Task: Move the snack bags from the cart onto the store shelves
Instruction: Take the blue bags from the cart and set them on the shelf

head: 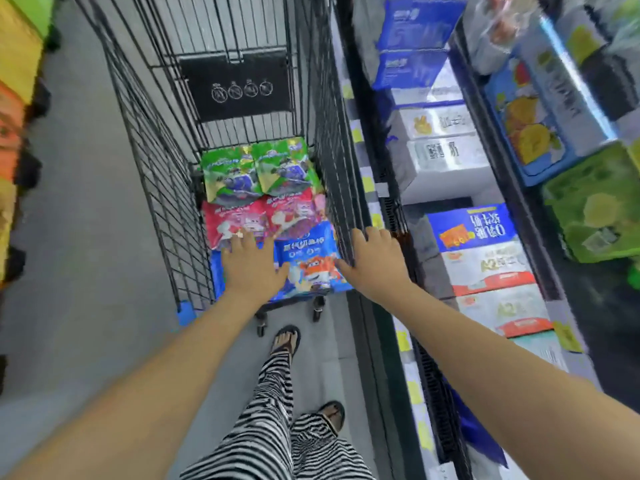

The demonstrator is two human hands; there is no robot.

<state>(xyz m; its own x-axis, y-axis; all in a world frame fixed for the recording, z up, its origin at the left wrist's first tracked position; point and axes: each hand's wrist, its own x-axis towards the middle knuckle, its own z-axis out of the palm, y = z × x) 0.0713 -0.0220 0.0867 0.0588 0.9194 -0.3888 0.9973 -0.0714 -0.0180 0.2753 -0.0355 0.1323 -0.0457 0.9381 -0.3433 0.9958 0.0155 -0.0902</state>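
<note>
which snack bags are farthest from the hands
The two green bags, at the far end of the cart; red bags sit midway, blue bags nearest the left hand.

Striped trousers and sandals on grey floor.

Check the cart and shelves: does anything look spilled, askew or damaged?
Nothing stands out. The snack bags lie flat in tidy rows in the cart: green, red, then blue. The left hand rests on them; the right hand holds the cart's side. The boxes on the shelves sit squarely stacked.
</note>
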